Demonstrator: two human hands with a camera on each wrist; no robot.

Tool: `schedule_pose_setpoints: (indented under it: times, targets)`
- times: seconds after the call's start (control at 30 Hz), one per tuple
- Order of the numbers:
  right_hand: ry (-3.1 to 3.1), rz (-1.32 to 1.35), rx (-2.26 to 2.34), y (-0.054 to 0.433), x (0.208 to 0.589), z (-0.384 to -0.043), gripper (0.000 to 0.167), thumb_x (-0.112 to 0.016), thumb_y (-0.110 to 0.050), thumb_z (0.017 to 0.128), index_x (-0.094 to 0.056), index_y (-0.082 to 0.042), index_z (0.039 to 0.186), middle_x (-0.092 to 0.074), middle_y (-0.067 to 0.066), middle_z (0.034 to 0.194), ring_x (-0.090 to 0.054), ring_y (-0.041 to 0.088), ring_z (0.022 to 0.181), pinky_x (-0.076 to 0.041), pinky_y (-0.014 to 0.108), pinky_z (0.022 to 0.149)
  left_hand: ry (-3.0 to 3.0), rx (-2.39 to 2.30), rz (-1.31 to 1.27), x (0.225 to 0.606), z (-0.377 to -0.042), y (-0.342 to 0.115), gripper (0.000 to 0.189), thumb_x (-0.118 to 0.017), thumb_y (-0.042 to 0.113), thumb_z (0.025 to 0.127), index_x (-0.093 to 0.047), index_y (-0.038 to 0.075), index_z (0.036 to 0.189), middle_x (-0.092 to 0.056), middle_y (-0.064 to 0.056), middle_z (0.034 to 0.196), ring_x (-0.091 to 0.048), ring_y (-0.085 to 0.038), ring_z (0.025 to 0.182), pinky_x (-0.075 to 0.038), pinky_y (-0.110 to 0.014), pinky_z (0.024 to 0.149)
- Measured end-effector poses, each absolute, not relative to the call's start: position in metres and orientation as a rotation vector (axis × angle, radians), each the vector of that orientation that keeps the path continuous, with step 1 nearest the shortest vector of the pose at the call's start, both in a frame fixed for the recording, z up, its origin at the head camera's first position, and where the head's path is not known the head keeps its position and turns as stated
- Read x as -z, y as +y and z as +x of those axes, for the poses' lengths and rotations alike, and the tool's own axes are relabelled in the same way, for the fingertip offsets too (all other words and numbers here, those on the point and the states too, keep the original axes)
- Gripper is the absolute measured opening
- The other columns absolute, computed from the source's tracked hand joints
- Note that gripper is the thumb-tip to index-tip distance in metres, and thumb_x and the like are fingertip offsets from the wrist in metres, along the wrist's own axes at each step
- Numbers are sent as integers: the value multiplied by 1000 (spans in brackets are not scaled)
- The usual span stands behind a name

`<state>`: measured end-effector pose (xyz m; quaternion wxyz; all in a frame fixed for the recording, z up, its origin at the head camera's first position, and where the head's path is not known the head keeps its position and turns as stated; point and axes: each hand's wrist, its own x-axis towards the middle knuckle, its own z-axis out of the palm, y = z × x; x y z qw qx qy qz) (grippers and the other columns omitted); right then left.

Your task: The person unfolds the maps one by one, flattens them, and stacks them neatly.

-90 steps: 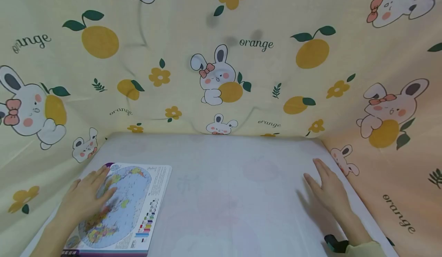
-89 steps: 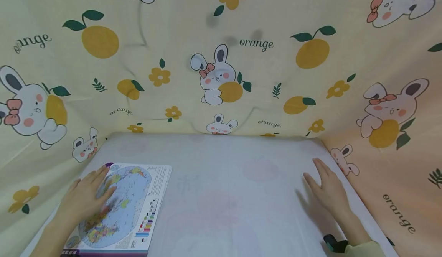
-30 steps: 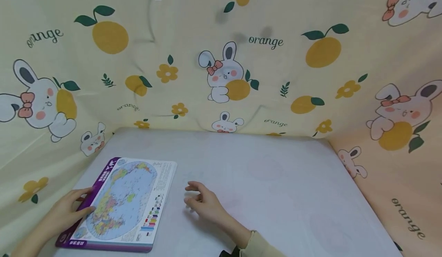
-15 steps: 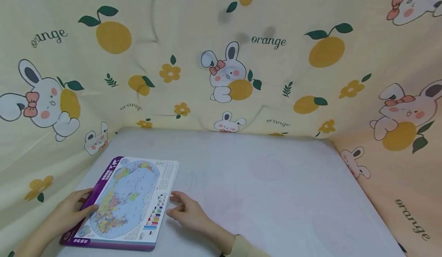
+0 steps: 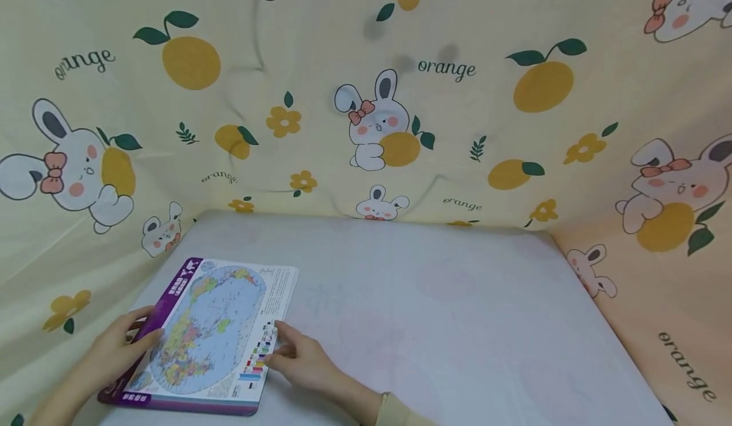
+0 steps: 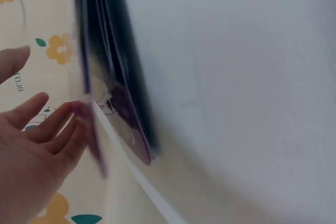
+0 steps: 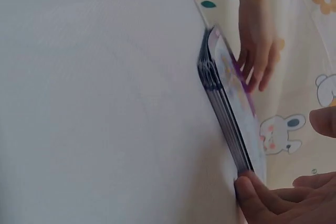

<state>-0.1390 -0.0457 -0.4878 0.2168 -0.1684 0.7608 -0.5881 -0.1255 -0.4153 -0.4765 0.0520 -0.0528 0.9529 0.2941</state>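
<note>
Map stack (image 5: 211, 324) lies on near left of tabletop (image 5: 457, 318), purple strip (image 5: 169, 299) along its left edge. L hand (image 5: 117, 348): grip holding that edge, fingers bent. R hand (image 5: 305, 362): fingertips touching stack's right edge; can't tell if grip's pinched or loose. Beige sleeve (image 5: 397, 411) on R arm, near side. Bunny/orange-print cloth (image 5: 343, 44) rises at left, right & far sides.

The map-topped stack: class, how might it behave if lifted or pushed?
The map-topped stack shows several thin layers edge-on, which may slip apart. Its map face shows no obvious sag, suggesting stiffness. Broad and low, it would probably slide rather than roll.
</note>
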Motion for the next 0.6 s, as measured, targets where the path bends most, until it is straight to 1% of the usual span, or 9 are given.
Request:
schedule_pose_setpoints:
  times: [0.1, 0.2, 0.23, 0.3, 0.33, 0.4, 0.47, 0.53, 0.6]
  targets:
    - [2128, -472, 1632, -45, 487, -137, 70, -75, -23, 94, -46, -7, 156, -64, 9, 142, -67, 11, 107, -58, 25, 74, 2919, -1017, -194, 472, -123, -414, 76, -55, 39, 108, -28, -17, 151, -36, -46, 146, -47, -65, 126, -52, -67, 95]
    - [2127, -463, 1676, -44, 485, -135, 70, -74, -22, 95, -45, -7, 156, -59, 11, 149, -65, 17, 115, -58, 28, 87, 2901, -1131, -216, 465, -120, -414, 72, -53, 38, 109, -29, -15, 153, -34, -44, 149, -52, -62, 124, -62, -46, 85]
    - [2111, -455, 1711, -44, 485, -134, 69, -73, -20, 95, -44, -6, 156, -57, 13, 150, -65, 19, 117, -58, 29, 90, 2886, -1170, -229, 462, -119, -414, 72, -53, 37, 109, -29, -14, 153, -33, -43, 150, -60, -55, 119, -62, -39, 80]
    - [2050, -427, 1804, -44, 485, -133, 69, -72, -16, 96, -42, -4, 157, -54, 15, 152, -64, 22, 120, -58, 31, 93, 2843, -1234, -249, 455, -117, -415, 73, -53, 39, 109, -27, -12, 154, -31, -42, 152, -71, -28, 108, -59, -26, 72]
    - [2011, -410, 1861, -44, 484, -133, 69, -71, -14, 96, -40, -2, 157, -53, 17, 152, -64, 24, 120, -58, 33, 93, 2819, -1265, -257, 452, -116, -415, 73, -52, 39, 110, -26, -12, 155, -29, -42, 153, -71, -12, 102, -55, -20, 70]
    - [1929, -362, 1974, -45, 486, -134, 69, -70, -8, 96, -38, 0, 156, -53, 18, 150, -66, 25, 118, -60, 32, 90, 2788, -1342, -257, 447, -114, -414, 72, -53, 36, 110, -24, -12, 156, -28, -40, 155, -62, 11, 94, -56, -21, 71]
    - [1866, -314, 2069, -45, 488, -136, 69, -69, -5, 94, -37, 2, 155, -55, 16, 147, -68, 24, 113, -59, 28, 86, 2805, -1378, -245, 442, -111, -414, 69, -55, 34, 109, -28, -9, 157, -39, -27, 154, -53, 21, 90, -54, -19, 72]
    - [1836, -275, 2136, -44, 490, -139, 69, -69, -2, 93, -37, 2, 154, -56, 14, 143, -70, 22, 108, -58, 25, 81, 2813, -1445, -222, 439, -108, -413, 63, -58, 28, 109, -33, -5, 156, -52, -1, 146, -59, 16, 89, -56, -21, 69]
    - [1840, -250, 2171, -42, 492, -143, 70, -70, -1, 92, -37, 3, 154, -57, 13, 140, -71, 20, 105, -57, 22, 79, 2812, -1508, -215, 436, -104, -411, 57, -60, 24, 107, -39, 3, 156, -52, 26, 129, -65, 7, 87, -59, -26, 66]
